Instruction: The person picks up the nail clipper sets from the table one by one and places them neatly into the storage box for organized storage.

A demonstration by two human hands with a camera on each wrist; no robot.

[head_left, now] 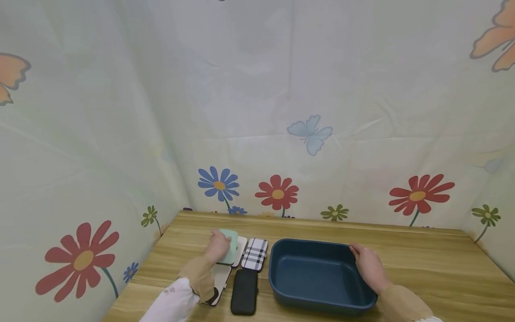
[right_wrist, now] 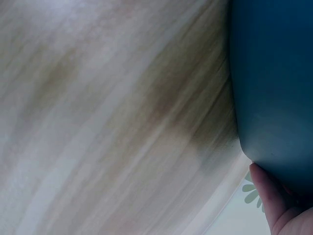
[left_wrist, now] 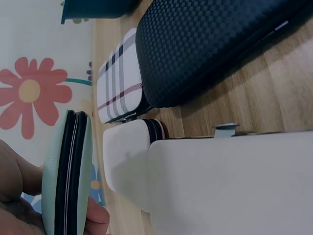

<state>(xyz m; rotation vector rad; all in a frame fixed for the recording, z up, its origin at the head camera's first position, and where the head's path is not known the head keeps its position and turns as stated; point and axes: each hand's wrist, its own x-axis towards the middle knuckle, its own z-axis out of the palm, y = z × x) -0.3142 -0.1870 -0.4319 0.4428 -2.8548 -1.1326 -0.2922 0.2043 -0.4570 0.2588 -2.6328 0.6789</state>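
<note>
My left hand [head_left: 217, 247] pinches a mint-green zippered case [left_wrist: 67, 171], held on edge above the other cases in the left wrist view. Below it lie a small white case [left_wrist: 126, 156] and a larger white case [left_wrist: 230, 181] with a tab on its side. A plaid zippered case [head_left: 255, 254] and a black woven-textured case [head_left: 244, 292] lie just to their right. My right hand [head_left: 368, 266] grips the far right part of the rim of a dark blue rectangular basin [head_left: 322, 277]. Only some of its fingers show in the right wrist view.
Everything rests on a wood-grain table [head_left: 426, 264]. A pale curtain [head_left: 241, 89] printed with flowers and butterflies hangs behind it and at both sides. The basin stands to the right of the cases.
</note>
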